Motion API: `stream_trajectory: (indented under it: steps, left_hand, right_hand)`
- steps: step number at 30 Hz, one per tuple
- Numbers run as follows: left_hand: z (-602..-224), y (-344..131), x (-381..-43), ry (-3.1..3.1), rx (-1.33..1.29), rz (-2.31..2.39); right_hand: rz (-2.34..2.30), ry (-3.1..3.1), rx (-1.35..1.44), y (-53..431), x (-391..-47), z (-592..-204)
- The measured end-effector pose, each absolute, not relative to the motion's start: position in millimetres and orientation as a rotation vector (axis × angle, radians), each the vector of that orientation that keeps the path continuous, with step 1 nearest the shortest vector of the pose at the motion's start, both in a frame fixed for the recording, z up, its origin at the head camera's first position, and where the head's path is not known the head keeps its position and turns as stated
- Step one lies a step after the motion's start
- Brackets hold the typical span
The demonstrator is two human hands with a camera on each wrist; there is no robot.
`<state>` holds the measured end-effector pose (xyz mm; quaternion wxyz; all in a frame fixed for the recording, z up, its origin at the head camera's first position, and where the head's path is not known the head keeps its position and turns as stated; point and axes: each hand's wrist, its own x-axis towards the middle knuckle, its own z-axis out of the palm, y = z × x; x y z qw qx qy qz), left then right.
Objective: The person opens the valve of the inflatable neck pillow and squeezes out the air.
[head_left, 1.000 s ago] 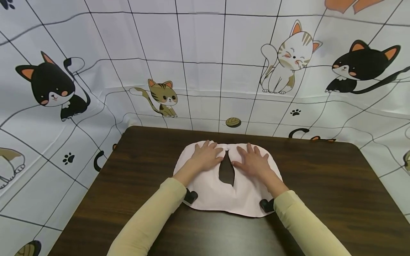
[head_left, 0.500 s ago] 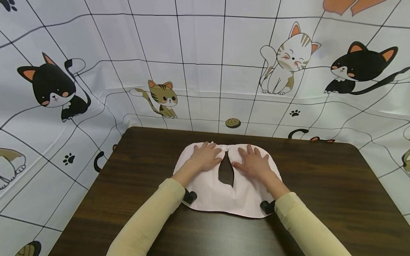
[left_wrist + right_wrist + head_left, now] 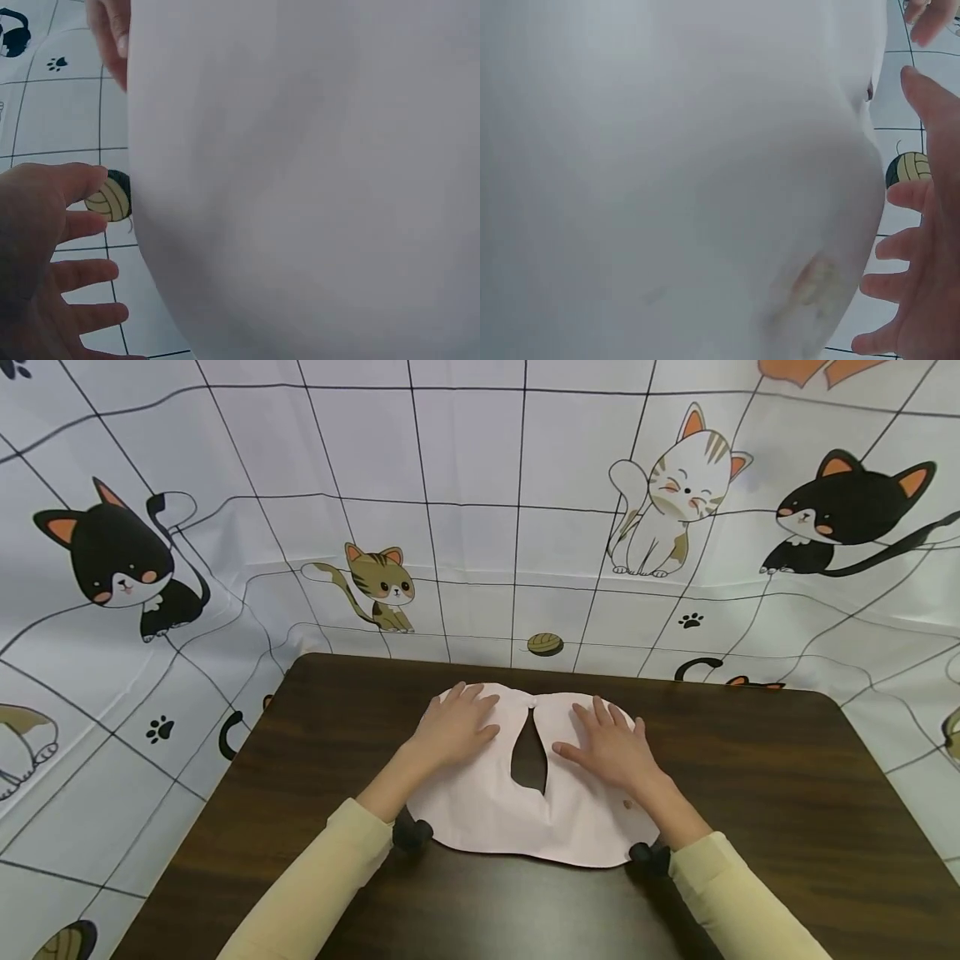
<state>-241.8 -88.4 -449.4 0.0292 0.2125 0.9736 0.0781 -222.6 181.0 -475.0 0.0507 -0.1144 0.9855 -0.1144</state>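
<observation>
A pale pink cloth bib (image 3: 487,810) lies spread on the dark wooden table (image 3: 757,810). It has a teardrop-shaped neck opening, and a small fastener (image 3: 532,702) joins its two sides at the far edge. Over its left half is my left hand (image 3: 453,727), fingers straight and spread. My right hand (image 3: 613,750) is spread the same way over the right half. Both wrist views show the fingers of the left hand (image 3: 45,262) and right hand (image 3: 930,247) standing off the cloth surface. A small brownish printed motif (image 3: 814,281) shows near the bib's right side.
Behind the table hangs a white sheet (image 3: 465,460) with a black grid and printed cats; it also runs along the left side. Dark wrist cameras (image 3: 412,833) sit under both wrists, near the bib's lower corners. Table wood surrounds the bib on every side.
Both hands have moved outward, away from the neck opening: left hand to the left, right hand slightly to the right. The bib stays in place, and its brown motif now shows.
</observation>
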Motion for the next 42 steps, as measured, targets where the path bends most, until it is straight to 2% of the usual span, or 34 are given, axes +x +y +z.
stream_trajectory:
  steps: [7, 17, 42]
  left_hand:
    - [-450.2, -93.8, -225.8, 3.003, 0.606, 0.301]
    - [-471.2, -87.9, -218.2, 2.925, 0.535, 0.347]
    - [-473.4, -86.5, -216.7, 2.973, 0.551, 0.323]
  right_hand:
    - [-0.371, 3.027, -0.410, 184.1, -216.2, -488.2]
    - [-0.423, 2.991, -0.330, 182.2, -208.7, -499.3]
    - [-0.405, 2.933, -0.317, 185.5, -202.8, -488.4]
